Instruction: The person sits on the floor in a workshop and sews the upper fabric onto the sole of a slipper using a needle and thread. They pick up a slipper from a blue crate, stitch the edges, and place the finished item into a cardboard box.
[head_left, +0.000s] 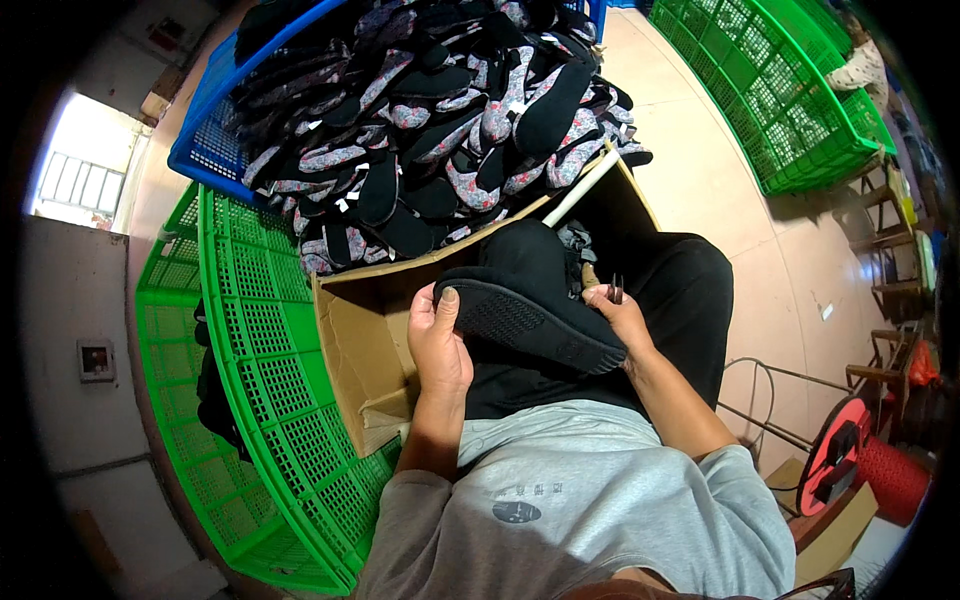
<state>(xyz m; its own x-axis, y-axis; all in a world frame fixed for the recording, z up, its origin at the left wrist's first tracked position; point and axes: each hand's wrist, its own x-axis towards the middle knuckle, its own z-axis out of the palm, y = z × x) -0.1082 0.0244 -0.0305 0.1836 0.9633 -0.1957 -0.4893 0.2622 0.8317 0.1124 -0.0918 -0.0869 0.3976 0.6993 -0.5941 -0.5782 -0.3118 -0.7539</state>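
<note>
A black cloth shoe lies across my lap with its textured dark sole turned up toward me. My left hand pinches one end of it, the thumb on the sole's edge and the fingers behind. At the opposite end, my right hand is closed against the shoe's edge, partly hidden behind it. A small dark two-pronged tool, which looks like thread snips, sticks up from the right hand. Something tan shows by those fingertips; I cannot tell whether it is a covered finger.
Beyond my knees, a large heap of flowered shoes with black soles fills a blue crate and spills over an open cardboard box. Green crates stand at left and far right. A red spool sits at lower right.
</note>
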